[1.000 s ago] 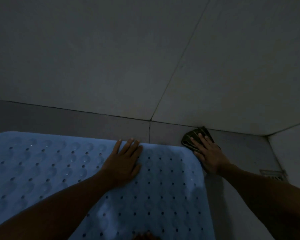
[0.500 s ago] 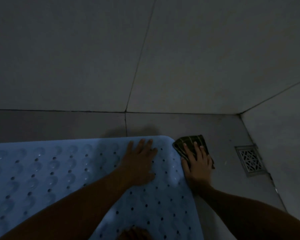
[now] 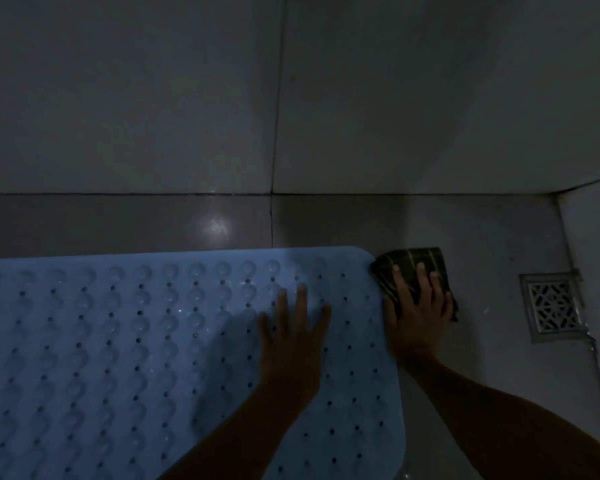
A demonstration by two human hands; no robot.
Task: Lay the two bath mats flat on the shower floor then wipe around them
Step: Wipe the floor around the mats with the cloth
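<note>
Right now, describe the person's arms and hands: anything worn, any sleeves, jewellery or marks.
Both forearms are bare as far as the frame shows; no sleeve edge comes into view. The left hand and right hand wear no gloves, and no ring, watch or bracelet shows, though the light is dim. Fingers are uncovered, with short pale nails visible on the right hand. No marks can be made out.

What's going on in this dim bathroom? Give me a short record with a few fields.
Place: tiled shower floor, dim light
Mat: blue bath mat lying flat
Left hand: left hand pressed flat on the mat
Right hand: right hand pressing a dark striped cloth on the floor beside the mat's corner
Nearby: floor drain right of the cloth
</note>
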